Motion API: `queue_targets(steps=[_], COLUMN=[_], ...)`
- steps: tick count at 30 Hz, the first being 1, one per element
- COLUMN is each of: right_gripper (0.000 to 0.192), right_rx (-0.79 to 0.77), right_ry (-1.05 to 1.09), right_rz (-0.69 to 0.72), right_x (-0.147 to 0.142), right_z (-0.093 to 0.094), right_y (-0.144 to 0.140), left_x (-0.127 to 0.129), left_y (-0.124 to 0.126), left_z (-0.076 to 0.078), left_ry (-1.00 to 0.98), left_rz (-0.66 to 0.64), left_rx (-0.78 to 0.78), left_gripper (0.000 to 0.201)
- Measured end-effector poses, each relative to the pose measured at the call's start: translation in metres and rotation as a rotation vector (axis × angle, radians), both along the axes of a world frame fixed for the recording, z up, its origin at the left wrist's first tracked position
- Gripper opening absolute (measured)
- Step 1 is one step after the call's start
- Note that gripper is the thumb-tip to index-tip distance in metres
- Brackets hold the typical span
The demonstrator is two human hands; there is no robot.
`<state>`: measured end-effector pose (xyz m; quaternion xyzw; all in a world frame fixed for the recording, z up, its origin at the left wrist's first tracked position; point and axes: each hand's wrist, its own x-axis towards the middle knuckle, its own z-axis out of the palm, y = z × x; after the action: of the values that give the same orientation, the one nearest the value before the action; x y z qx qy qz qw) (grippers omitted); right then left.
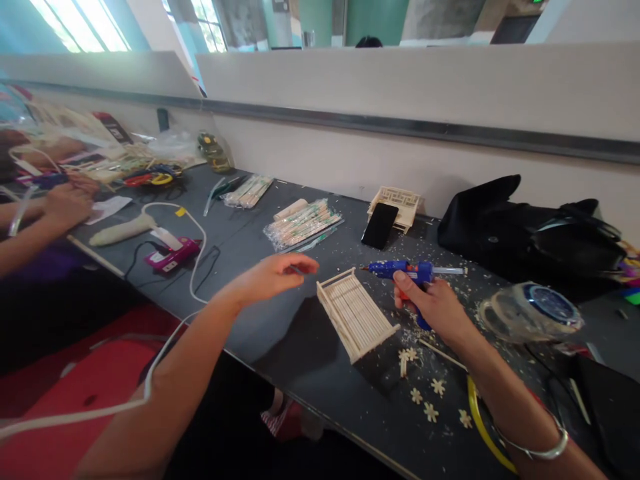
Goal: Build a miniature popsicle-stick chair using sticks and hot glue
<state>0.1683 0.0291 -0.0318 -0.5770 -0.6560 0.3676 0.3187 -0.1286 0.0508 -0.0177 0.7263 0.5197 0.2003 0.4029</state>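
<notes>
one dark table (280,333) carries it all: one black bag (493,223), far right; one clear jar (520,313), right; one slatted wooden frame (354,313), lying at the table's middle; two wrapped stick bundles (305,225), farther left; one blue glue gun (403,269); one phone (381,225), far of the frame; four flower-shaped pieces (438,387) lying singly, near right, beside a small cluster.

the left forearm reaches from the near left, its hand (280,275) held just left of the frame, thumb and fingers parted, empty. the right hand (425,300) wraps the glue gun's handle, nozzle pointing left by the frame's far end.
</notes>
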Motion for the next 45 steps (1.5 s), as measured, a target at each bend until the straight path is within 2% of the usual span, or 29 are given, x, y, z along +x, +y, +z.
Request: queue_targets(steps=[2, 4, 7, 9, 14, 18, 27, 33, 45], right_gripper=[0.061, 0.062, 0.066, 0.067, 0.067, 0.066, 0.066, 0.065, 0.066], right_rx=[0.006, 0.006, 0.005, 0.007, -0.004, -0.028, -0.06, -0.059, -0.033], right_ry=[-0.005, -0.009, -0.016, -0.018, -0.012, 0.01, 0.08, 0.094, 0.096], right_rz=[-0.002, 0.004, 0.029, 0.042, 0.03, 0.002, -0.033, -0.029, -0.025], right_x=[-0.002, -0.003, -0.006, -0.008, -0.01, -0.009, -0.01, -0.012, -0.014], right_z=[0.001, 0.001, 0.0, -0.001, -0.001, -0.001, -0.007, -0.006, -0.007], right_y=[0.0, 0.001, 0.002, 0.002, 0.001, 0.0, 0.001, 0.0, 0.0], left_x=[0.015, 0.033, 0.053, 0.059, 0.063, 0.07, 0.076, 0.075, 0.075], left_y=[0.006, 0.013, 0.024, 0.03, 0.035, 0.035, 0.031, 0.032, 0.034], left_z=[0.009, 0.012, 0.009, 0.004, -0.005, -0.008, -0.01, -0.015, -0.02], left_ry=[0.047, 0.143, 0.228, 0.221, 0.066, 0.047, 0.097, -0.005, -0.039], left_rz=[0.034, -0.003, -0.062, -0.051, -0.043, -0.056, -0.059, -0.037, -0.011], left_rx=[0.087, 0.156, 0.18, 0.185, 0.256, 0.263, 0.245, 0.253, 0.279], left_gripper=[0.039, 0.039, 0.037, 0.031, 0.016, 0.006, 0.025, 0.023, 0.021])
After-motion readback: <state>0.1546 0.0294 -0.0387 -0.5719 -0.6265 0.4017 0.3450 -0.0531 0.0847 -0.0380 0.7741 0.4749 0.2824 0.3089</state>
